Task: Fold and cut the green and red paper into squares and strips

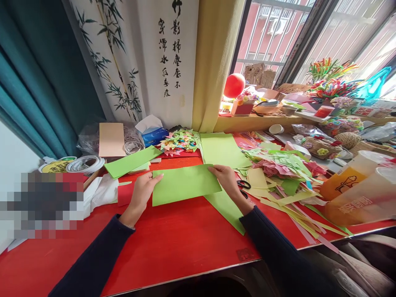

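Note:
A sheet of green paper is stretched between my two hands, just above the red table. My left hand pinches its left edge with the thumb on top. At the upper right corner, my right hand grips the same sheet between thumb and fingers. Another green piece lies on the table, partly under the held sheet and near my right wrist. Black-handled scissors rest beside that wrist, their blades hidden. Behind the held sheet is a stack of light green paper.
Green strips lie at the left back near a tissue pack. Folded paper shapes are heaped at the back. Paper scraps spread on the right, beside plastic cups. White coils sit at the left.

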`<state>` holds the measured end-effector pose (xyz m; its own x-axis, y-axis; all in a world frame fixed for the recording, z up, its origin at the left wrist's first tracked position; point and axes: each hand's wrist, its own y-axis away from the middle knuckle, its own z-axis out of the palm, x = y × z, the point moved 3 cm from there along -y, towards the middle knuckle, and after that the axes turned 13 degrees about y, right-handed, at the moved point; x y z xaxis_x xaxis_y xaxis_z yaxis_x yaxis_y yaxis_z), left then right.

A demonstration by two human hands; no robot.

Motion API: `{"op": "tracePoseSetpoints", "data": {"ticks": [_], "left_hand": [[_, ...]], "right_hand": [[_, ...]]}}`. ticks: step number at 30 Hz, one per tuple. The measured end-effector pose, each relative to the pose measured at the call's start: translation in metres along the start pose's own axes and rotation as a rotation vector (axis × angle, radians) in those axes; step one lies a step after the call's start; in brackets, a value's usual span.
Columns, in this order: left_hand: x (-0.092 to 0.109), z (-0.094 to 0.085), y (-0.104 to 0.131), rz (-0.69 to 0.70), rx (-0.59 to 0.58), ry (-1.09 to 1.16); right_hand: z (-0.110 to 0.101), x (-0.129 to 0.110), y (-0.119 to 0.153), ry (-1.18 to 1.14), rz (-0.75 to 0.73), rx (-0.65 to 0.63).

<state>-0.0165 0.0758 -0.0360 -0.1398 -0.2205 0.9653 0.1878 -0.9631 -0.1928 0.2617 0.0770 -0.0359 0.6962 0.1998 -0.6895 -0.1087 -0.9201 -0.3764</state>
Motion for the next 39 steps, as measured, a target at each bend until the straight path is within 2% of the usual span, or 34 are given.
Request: {"op": "tracePoseSetpoints", "data": {"ticks": [3,7,10,12,13,15,20,22,25,29,39], "left_hand": [[-0.012,-0.01,0.002,0.07,-0.073,-0.504],[-0.013,-0.004,0.012,0.368,-0.182,-1.166],[-0.011,0.009,0.024,0.582,-0.271,-1.42],[-0.009,0.016,0.029,0.67,-0.267,-1.499],[-0.007,0.02,0.031,0.717,-0.27,-1.506],[-0.003,0.031,0.037,0.834,-0.365,-1.449],[-0.002,0.069,0.058,1.068,-0.938,-1.114],[-0.007,0.08,0.064,1.12,-1.076,-1.049],[-0.017,0.087,0.064,1.122,-1.128,-1.044],[-0.027,0.084,0.06,1.034,-1.154,-1.065],[-0.027,0.084,0.061,0.98,-1.149,-1.092]], "right_hand": [[0.018,0.008,0.002,0.07,-0.035,-0.075],[0.033,0.013,0.005,0.153,-0.094,-0.104],[0.036,0.014,0.005,0.2,-0.142,-0.106],[0.037,0.014,0.005,0.224,-0.167,-0.109],[0.038,0.014,0.004,0.235,-0.176,-0.109],[0.038,0.015,0.003,0.254,-0.186,-0.111],[0.039,0.015,0.002,0.292,-0.194,-0.115],[0.039,0.014,0.002,0.304,-0.194,-0.114],[0.039,0.014,0.001,0.317,-0.192,-0.117],[0.04,0.015,0.001,0.323,-0.201,-0.124],[0.04,0.016,-0.001,0.338,-0.215,-0.12]]}}
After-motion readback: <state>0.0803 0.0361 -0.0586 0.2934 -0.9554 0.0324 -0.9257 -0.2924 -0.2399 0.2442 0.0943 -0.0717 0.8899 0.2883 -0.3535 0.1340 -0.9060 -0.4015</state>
